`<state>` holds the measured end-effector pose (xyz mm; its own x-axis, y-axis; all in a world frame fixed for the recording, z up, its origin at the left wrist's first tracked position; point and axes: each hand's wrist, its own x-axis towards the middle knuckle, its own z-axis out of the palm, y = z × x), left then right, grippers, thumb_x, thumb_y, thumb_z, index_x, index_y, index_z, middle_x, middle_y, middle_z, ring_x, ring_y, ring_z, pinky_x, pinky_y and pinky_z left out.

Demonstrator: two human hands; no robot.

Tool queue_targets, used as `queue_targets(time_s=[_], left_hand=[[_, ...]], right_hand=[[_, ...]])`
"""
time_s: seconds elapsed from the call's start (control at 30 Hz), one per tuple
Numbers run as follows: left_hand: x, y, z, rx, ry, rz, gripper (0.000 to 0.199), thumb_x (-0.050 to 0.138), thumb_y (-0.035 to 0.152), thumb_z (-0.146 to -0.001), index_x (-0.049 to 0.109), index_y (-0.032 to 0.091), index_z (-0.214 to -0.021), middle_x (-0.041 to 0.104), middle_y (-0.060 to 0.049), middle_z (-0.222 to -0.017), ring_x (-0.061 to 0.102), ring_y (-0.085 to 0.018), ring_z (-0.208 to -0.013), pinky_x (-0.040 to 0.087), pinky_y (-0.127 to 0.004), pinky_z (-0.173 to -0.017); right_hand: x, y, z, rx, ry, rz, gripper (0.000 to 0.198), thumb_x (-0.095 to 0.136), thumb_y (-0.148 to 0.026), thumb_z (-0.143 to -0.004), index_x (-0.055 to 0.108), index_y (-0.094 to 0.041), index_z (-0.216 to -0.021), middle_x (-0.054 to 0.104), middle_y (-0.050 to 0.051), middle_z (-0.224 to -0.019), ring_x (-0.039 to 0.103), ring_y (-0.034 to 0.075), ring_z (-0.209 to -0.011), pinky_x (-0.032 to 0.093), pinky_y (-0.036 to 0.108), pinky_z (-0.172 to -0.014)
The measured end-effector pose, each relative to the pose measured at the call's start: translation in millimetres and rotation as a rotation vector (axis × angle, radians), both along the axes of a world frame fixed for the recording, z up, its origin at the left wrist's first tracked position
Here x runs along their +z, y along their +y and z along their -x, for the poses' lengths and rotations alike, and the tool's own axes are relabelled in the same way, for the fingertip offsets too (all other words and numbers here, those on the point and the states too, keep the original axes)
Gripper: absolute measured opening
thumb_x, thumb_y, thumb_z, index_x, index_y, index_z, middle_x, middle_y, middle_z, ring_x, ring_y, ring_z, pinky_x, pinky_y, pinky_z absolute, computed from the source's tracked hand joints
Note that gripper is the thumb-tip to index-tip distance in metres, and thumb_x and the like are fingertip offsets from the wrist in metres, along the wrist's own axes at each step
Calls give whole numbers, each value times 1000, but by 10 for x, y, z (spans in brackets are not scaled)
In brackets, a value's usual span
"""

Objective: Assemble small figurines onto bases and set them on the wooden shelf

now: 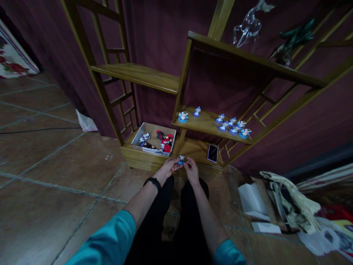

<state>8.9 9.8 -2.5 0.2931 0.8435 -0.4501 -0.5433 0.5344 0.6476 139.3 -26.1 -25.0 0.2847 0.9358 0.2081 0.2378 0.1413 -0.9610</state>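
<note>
A small figurine [181,159] is held upright between the left hand [170,167] and right hand [191,169], both gripping it by the fingertips, with the box [150,129] just beyond the left and the shelf [208,119] above and beyond the right.

The figurine [181,159] between my left grip [167,168] and right grip [192,170] is too small for me to make out its features, and my fingers cover part of its base. In the cardboard box [153,129], the figures [167,148] overlap, hiding parts of one another. The shelving unit [138,75] runs out past the top edge; the green ornament [299,35] is blurred. The left edge cuts off the floral cloth [16,60], the bottom edge my teal sleeves [110,239].
</note>
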Motion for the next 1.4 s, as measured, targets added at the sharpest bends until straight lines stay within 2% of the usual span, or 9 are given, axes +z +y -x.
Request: queue_targets(time_s=[0.1,0.2,0.27,0.4,0.53,0.7,1.0,1.13,1.4], left_hand=[[-9,12,24,-35,-15,2,7,61,14,-76,59,7,-76,67,-11,-72,66,-16,-65,55,-30,-69],[-8,12,36,-47,-14,1,5,59,12,-77,59,7,-77,67,-11,-73,66,-16,-66,55,-30,-70],[2,4,41,-66,-15,-12,2,59,9,-76,59,8,-77,67,-11,-74,66,-16,-66,55,-31,-70],[28,-11,44,-94,-27,-43,10,60,3,-73,59,9,-81,67,-9,-75,66,-16,-69,54,-31,-74],[40,-11,32,-95,8,-49,9,59,2,-73,60,9,-79,66,-8,-71,65,-14,-67,54,-28,-72],[55,-17,-1,-77,76,-67,3,59,5,-74,62,8,-75,65,-8,-67,63,-12,-60,54,-23,-62],[76,-35,-58,2,140,-44,8,54,3,-75,60,8,-73,64,-6,-64,63,-12,-60,55,-26,-65],[70,-35,-52,-28,130,-66,8,54,3,-76,60,8,-74,64,-7,-65,63,-12,-61,55,-27,-65],[69,-43,17,-133,39,-88,9,57,6,-76,63,7,-83,67,-11,-76,66,-15,-67,55,-28,-70]], right_hand=[[-58,31,-6,39,82,15,29,58,-34,-70,61,-21,-96,65,5,-100,60,19,-90,46,36,-85],[-70,58,-9,117,173,38,29,59,-35,-69,61,-22,-94,67,4,-91,61,19,-86,48,35,-82],[-56,71,-12,130,223,54,32,60,-36,-68,61,-22,-97,67,4,-91,61,19,-87,49,35,-79],[8,67,-22,148,324,75,36,63,-36,-65,61,-23,-98,67,3,-93,61,19,-88,51,33,-76],[88,25,-18,178,407,97,31,65,-36,-63,63,-22,-91,67,2,-92,62,18,-82,52,31,-71],[133,6,5,153,411,128,28,67,-38,-60,63,-21,-82,68,1,-83,62,16,-73,52,30,-67],[110,33,48,149,335,103,24,64,-39,-63,62,-21,-78,68,0,-79,61,16,-70,53,29,-64],[147,4,28,164,330,93,24,64,-39,-63,62,-21,-79,67,0,-79,62,16,-71,52,29,-65],[166,-37,-13,171,468,119,31,65,-40,-64,64,-21,-88,68,3,-89,63,16,-76,53,31,-67]])
